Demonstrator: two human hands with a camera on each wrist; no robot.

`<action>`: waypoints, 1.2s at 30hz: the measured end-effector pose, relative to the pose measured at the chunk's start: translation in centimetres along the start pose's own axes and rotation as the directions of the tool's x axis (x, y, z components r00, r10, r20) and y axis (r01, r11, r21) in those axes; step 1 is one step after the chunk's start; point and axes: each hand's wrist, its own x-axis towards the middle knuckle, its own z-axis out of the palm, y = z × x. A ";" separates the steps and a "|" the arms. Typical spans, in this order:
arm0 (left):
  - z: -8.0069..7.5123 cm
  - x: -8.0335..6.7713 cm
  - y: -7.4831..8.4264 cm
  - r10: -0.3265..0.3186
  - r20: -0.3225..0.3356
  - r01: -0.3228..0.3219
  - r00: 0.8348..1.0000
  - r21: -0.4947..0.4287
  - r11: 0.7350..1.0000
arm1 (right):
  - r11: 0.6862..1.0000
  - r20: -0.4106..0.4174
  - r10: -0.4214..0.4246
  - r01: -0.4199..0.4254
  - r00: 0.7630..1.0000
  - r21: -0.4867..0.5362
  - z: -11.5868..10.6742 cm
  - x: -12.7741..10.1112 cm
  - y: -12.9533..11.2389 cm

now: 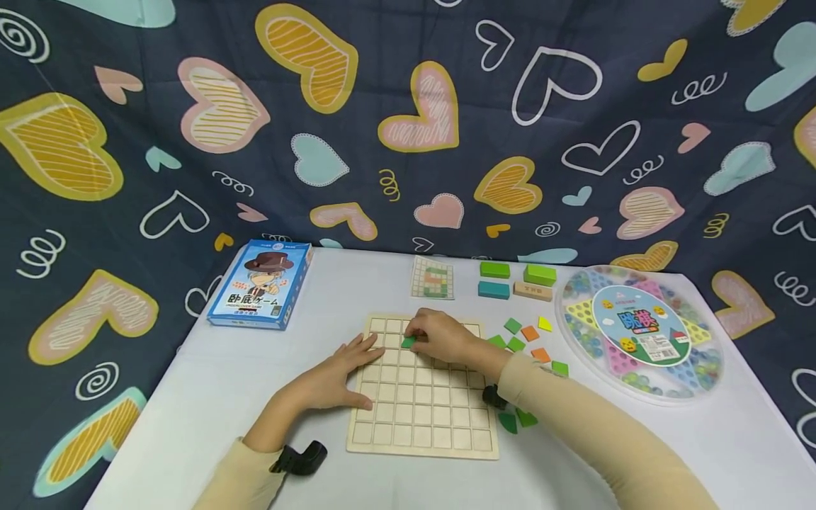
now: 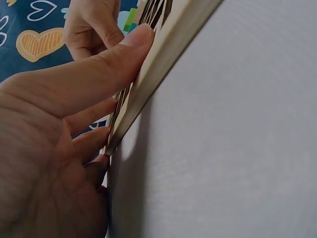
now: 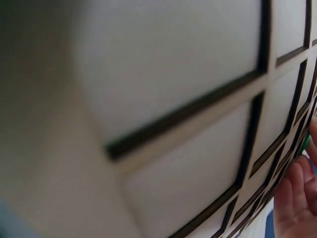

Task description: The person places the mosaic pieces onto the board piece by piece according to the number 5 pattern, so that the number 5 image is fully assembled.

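A wooden grid board (image 1: 422, 433) with square recesses lies on the white table. My right hand (image 1: 443, 336) is over its upper middle and pinches a small green tile (image 1: 408, 342) at one of the cells. In the right wrist view the fingers (image 3: 297, 191) appear at the right edge, with a sliver of green beside them. My left hand (image 1: 325, 379) rests along the board's left edge, fingers spread. The left wrist view shows the left thumb (image 2: 119, 52) lying on the board's rim and the other fingertips against its side.
Loose green, orange and yellow tiles (image 1: 530, 333) lie right of the board, partly under the right forearm. Behind stand a pattern card (image 1: 433, 278) and several blocks (image 1: 494, 270). A blue game box (image 1: 260, 283) is at the back left, a round marble-game case (image 1: 640, 333) at the right.
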 end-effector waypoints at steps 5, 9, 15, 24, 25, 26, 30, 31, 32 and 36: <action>0.0 0.4 0.1 -0.009 0.003 0.009 1.000 0.005 1.000 | 1.000 0.011 -0.015 0.015 1.000 0.015 -0.3 -0.5 0.4; 0.1 0.6 0.1 -0.003 0.001 0.003 1.000 -0.001 1.000 | 1.000 0.029 -0.023 0.023 0.999 0.014 -0.5 -0.6 0.9; 0.3 -0.1 -0.2 -0.012 -0.021 0.011 1.000 -0.014 1.000 | 0.997 0.069 -0.037 0.032 0.997 0.067 -0.7 -0.5 1.0; 0.5 -0.7 -0.7 -0.004 -0.026 0.003 1.000 -0.033 0.999 | 0.960 -0.152 0.094 -0.049 0.984 0.275 -3.4 -7.3 5.3; 0.5 -0.7 -0.7 -0.003 -0.025 0.002 1.000 -0.033 0.999 | 0.957 -0.180 0.130 -0.076 0.975 0.279 -3.9 -8.4 6.1; 0.5 -0.7 -0.7 -0.001 -0.024 0.000 1.000 -0.034 0.999 | 0.955 -0.205 0.164 -0.103 0.965 0.279 -4.3 -9.4 6.9; 0.5 -0.6 -0.6 0.001 -0.023 -0.002 1.000 -0.033 0.999 | 0.930 -0.227 0.313 -0.249 0.922 0.269 -5.7 -12.4 9.8; 0.5 -0.5 -0.6 0.004 -0.022 -0.005 1.000 -0.031 0.999 | 0.917 -0.210 0.351 -0.289 0.913 0.275 -5.9 -12.9 10.3; 0.5 -0.4 -0.6 0.008 -0.022 -0.009 1.000 -0.031 0.999 | 0.905 -0.190 0.381 -0.322 0.905 0.279 -6.1 -13.3 10.7; 0.4 0.3 -0.4 0.027 -0.021 -0.028 0.999 -0.028 0.999 | 0.889 -0.139 0.433 -0.397 0.891 0.227 -6.6 -14.2 11.7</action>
